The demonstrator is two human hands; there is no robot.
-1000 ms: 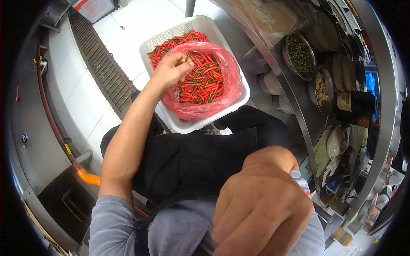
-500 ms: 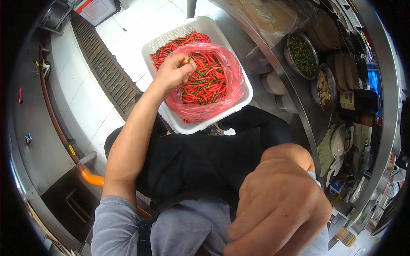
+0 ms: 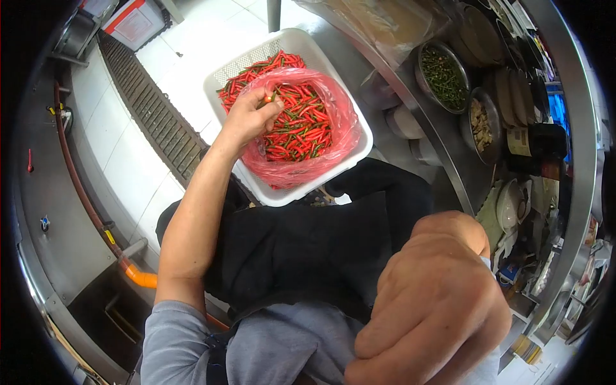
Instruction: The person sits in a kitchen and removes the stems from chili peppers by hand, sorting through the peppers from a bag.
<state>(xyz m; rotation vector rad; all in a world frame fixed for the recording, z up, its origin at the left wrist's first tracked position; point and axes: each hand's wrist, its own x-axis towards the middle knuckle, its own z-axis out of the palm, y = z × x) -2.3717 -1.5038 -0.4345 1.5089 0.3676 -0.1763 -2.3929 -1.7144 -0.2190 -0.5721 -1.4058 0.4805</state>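
Red and green, a chilli (image 3: 269, 99) was pinched in the left hand (image 3: 251, 120), thumb against fingers, over the left side of a bag (image 3: 344, 122) full of chillies (image 3: 301, 131). More lay beyond it in the white basket (image 3: 321, 54). Near right, the right hand (image 3: 443, 301) was curled; whether it held something could not be told. Far left ran a grate (image 3: 151, 106).

a soft grey shirt (image 3: 289, 337) showed a short left sleeve (image 3: 172, 337) with a stitched hem; a dark strap (image 3: 217, 364) (navy or black, hard to tell) ran beside it, and the apron (image 3: 301, 253) was plain black.
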